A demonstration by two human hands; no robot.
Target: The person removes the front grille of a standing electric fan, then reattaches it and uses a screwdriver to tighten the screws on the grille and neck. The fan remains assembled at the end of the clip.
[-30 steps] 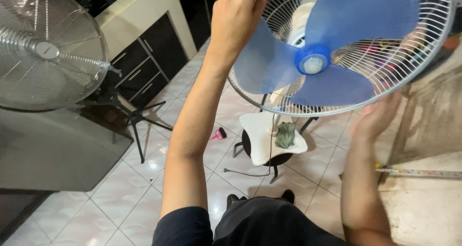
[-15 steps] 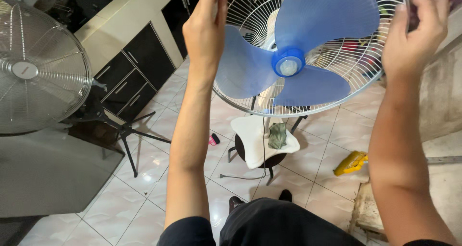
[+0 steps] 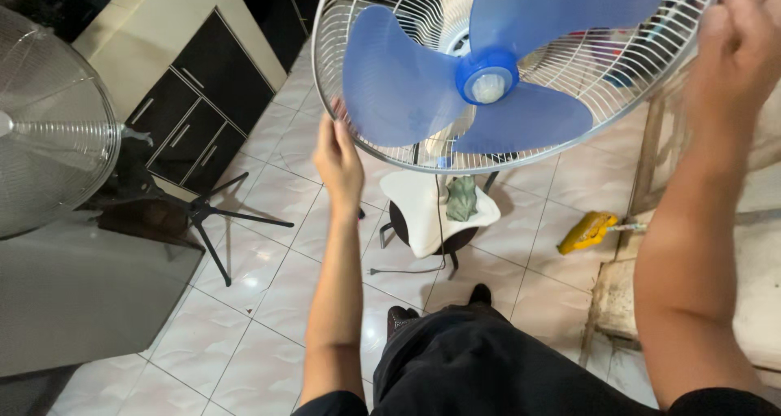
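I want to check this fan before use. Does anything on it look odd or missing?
Yes. The blue blades are bare: only the rear wire guard is there, with no front grille over them. The left hand is at the guard's lower rim, the right hand grips its right edge.

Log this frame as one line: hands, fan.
left hand: at lower-left rim of fan guard | right hand: gripping right rim | blue blades: exposed
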